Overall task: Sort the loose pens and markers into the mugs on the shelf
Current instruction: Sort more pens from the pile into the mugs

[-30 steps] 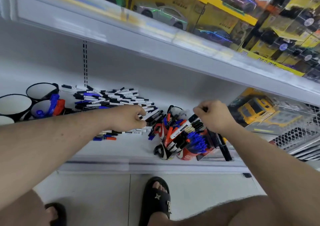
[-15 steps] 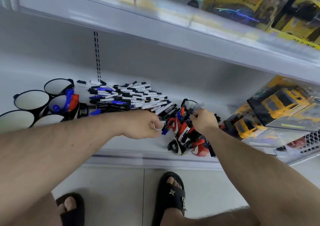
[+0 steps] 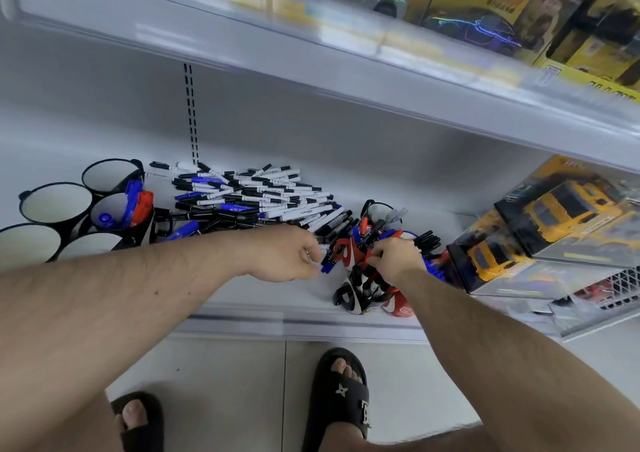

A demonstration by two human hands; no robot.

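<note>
My left hand (image 3: 291, 256) sits at the near edge of the loose marker pile (image 3: 263, 202) on the white shelf (image 3: 263, 299), fingers curled — pinching something small, I cannot tell what. My right hand (image 3: 393, 259) pinches a red marker (image 3: 367, 261) over the crowded red-and-black mugs (image 3: 360, 289). Far left — black mugs (image 3: 55, 202), one holding blue and red markers (image 3: 136, 202).

Loose black, white, blue pens (image 3: 256, 202) heaped on shelf between mugs (image 3: 57, 204).
</note>
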